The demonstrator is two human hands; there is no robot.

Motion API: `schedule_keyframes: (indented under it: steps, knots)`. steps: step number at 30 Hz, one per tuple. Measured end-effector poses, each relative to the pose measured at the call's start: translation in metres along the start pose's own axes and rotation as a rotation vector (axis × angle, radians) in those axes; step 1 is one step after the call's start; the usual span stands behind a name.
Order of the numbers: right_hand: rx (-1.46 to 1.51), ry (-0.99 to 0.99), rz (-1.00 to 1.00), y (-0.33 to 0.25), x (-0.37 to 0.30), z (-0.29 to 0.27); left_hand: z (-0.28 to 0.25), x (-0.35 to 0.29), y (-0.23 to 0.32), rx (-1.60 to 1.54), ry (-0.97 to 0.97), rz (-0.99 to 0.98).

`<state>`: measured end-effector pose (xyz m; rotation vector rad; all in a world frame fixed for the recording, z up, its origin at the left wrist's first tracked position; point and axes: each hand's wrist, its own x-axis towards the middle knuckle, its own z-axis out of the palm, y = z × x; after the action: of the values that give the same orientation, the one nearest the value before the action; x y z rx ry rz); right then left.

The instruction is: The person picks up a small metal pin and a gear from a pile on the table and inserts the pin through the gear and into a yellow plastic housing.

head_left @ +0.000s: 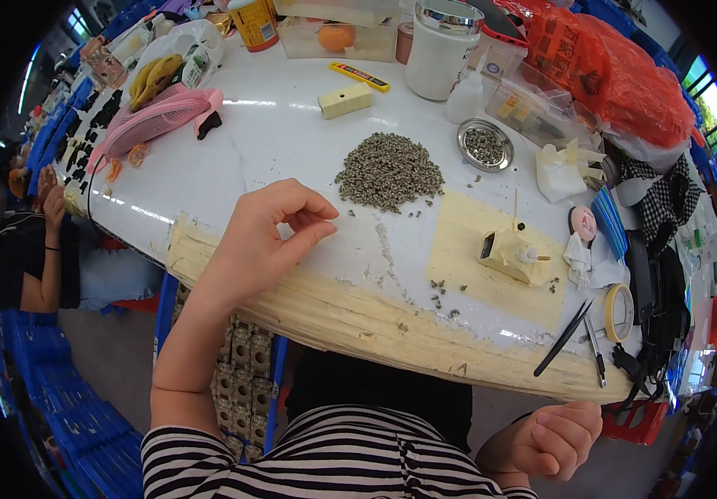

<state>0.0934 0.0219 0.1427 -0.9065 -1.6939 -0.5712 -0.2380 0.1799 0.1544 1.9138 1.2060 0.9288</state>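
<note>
My left hand (pixel 279 233) is over the white table near its taped front edge, thumb and forefinger brought together in a pinch. Whatever lies between the tips is too small to make out. Just beyond the fingertips is a heap of small grey metal parts (pixel 389 170), with a few loose pieces beside it. My right hand (pixel 556 441) is off the table at the lower right, fingers curled into the palm, which hides its inside. A small tape-wrapped block (pixel 512 256) with thin sticks in it sits on a yellowish sheet (pixel 458 229), apart from both hands.
Black tweezers (pixel 562 339), a pen (pixel 595 349) and a tape roll (pixel 619 313) lie at the right. Farther back are a round metal dish (pixel 505 156), a cream block (pixel 345 101), a yellow cutter (pixel 359 76) and a white jar (pixel 441 54). Another person (pixel 30 249) sits at left.
</note>
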Motion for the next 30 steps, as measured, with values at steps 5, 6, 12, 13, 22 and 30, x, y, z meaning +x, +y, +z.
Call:
schedule_keyframes:
  steps: [5, 6, 12, 13, 22, 30]
  knots:
    - [-0.029, -0.042, 0.083, 0.001, 0.003, -0.001, 0.006, 0.021, -0.007, 0.091, -0.104, 0.061]
    - [-0.028, -0.041, 0.086, 0.002, 0.002, 0.001, 0.008, 0.022, -0.008, 0.095, -0.113, 0.058]
    - [-0.012, -0.053, 0.106, 0.003, 0.004, 0.010, 0.015, 0.026, -0.015, 0.207, -0.114, 0.122]
    - [-0.005, -0.054, 0.108, 0.003, 0.005, 0.011, 0.015, 0.026, -0.015, 0.241, -0.113, 0.140]
    - [0.016, -0.097, 0.188, -0.002, 0.003, 0.014, 0.012, 0.025, -0.019, 0.167, -0.107, 0.077]
    - [0.007, -0.111, 0.234, -0.005, 0.003, 0.012, 0.017, 0.022, -0.003, 0.041, -0.009, 0.125]
